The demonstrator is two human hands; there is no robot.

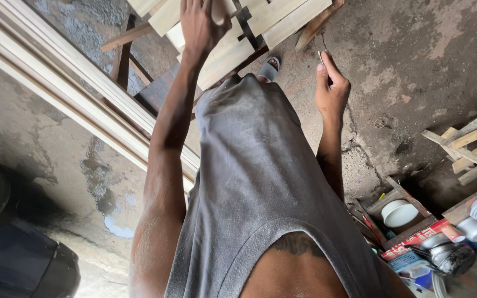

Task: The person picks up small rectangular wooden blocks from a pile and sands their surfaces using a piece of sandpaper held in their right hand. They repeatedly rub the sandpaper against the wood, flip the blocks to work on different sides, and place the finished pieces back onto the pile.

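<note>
The right hand (331,88) pinches a small nail (321,57) between thumb and forefinger, the other fingers curled in. The nail's long axis runs roughly up the frame, its tip hidden in the grip. It is held above the concrete floor (415,60), just right of the stacked wooden slats (233,52). The left hand (201,25) lies spread on those pale slats, fingers loose and pressing flat, grasping nothing. The slats slant from lower left to upper right. Long planks (78,88) lie along the floor to the left, a sandalled foot (270,67) shows below the stack.
</note>
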